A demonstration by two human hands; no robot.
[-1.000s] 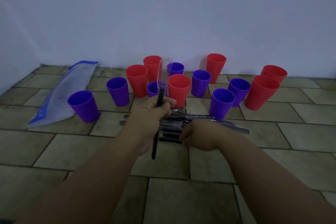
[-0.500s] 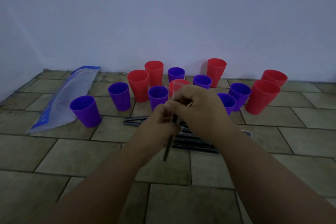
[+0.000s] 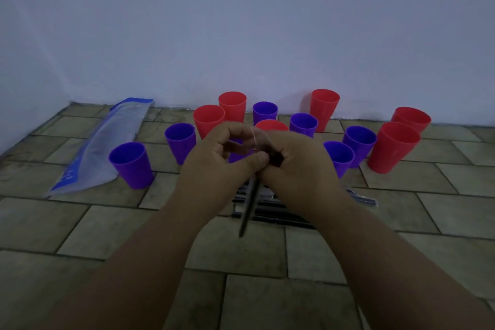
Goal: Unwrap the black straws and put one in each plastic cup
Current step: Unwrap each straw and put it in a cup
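Hanging from between the two hands, one black straw (image 3: 247, 209) slants down toward 7 o'clock, its lower end free above the floor. The left hand (image 3: 218, 166) pinches its upper part, and the right hand (image 3: 297, 166) is closed against it, fingers apparently working the clear wrapper (image 3: 255, 139) that curls up at 12 o'clock. Under the wrists, the pile of wrapped straws (image 3: 281, 215) lies on the tiled floor (image 3: 107, 228). Beyond, from 10 to 2 o'clock, stand purple cups (image 3: 131, 163) and red cups (image 3: 392, 146); every mouth in view looks empty. By my reading the task is barely begun: nearly all remains. A flat plastic bag (image 3: 107, 147) lies at 10 o'clock.
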